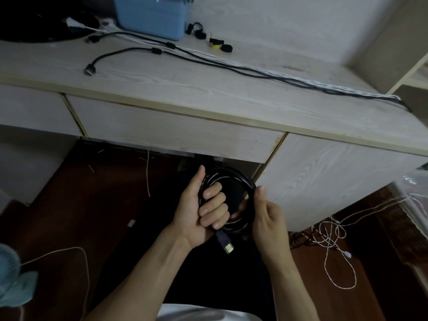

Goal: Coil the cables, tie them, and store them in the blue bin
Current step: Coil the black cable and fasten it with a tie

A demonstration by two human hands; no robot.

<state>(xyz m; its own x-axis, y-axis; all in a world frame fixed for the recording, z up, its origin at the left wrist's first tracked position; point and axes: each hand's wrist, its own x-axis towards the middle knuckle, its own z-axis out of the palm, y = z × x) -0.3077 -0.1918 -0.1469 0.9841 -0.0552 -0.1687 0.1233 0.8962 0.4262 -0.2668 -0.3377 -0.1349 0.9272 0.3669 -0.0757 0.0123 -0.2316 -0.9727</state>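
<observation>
I hold a coiled black cable (pixel 234 176) below the desk's front edge. My left hand (pixel 201 209) grips the coil's left side with the fingers wrapped through it. My right hand (pixel 266 216) pinches the coil's right side. The cable's gold-tipped plug (pixel 228 245) hangs down between my wrists. The blue bin (pixel 150 17) stands at the back of the desk. Black cable ties (pixel 217 41) lie to the right of the bin. Two long black cables (pixel 208 59) and a white one stretch across the desktop.
The light wooden desk (pixel 185 89) has a drawer under its top. A tangle of white cables (pixel 333 237) lies on the dark floor at the right. A pale blue fan (pixel 11 279) sits at the lower left with its cord on the floor.
</observation>
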